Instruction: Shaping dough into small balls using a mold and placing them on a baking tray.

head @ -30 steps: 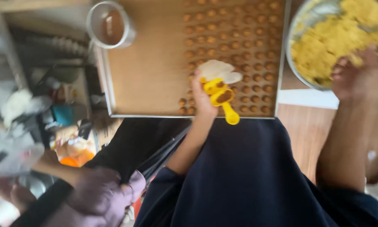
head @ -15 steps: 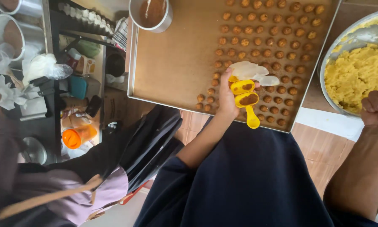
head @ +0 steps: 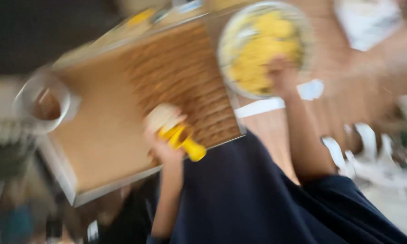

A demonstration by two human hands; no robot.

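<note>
The picture is heavily blurred. My left hand [head: 165,140] grips a yellow scoop-like tool [head: 185,142] with a pale lump of dough [head: 163,116] at its top, over the near edge of a baking tray [head: 99,144]. Brown paper lines the tray, and rows of small brown pieces [head: 185,86] cover its right half. My right hand [head: 280,74] reaches into a metal bowl [head: 225,68] and rests on the yellow dough [head: 257,54] inside. The blur hides whether its fingers are closed on any dough.
A metal cup [head: 43,106] with something brown inside stands at the tray's left corner. White paper scraps [head: 371,144] lie at the right on the wooden surface [head: 348,104]. My dark blue clothing [head: 257,199] fills the bottom.
The camera has swung, so the tray now looks tilted. My right hand went from the bowl's near rim into the yellow dough. The left hand still holds the yellow tool.
</note>
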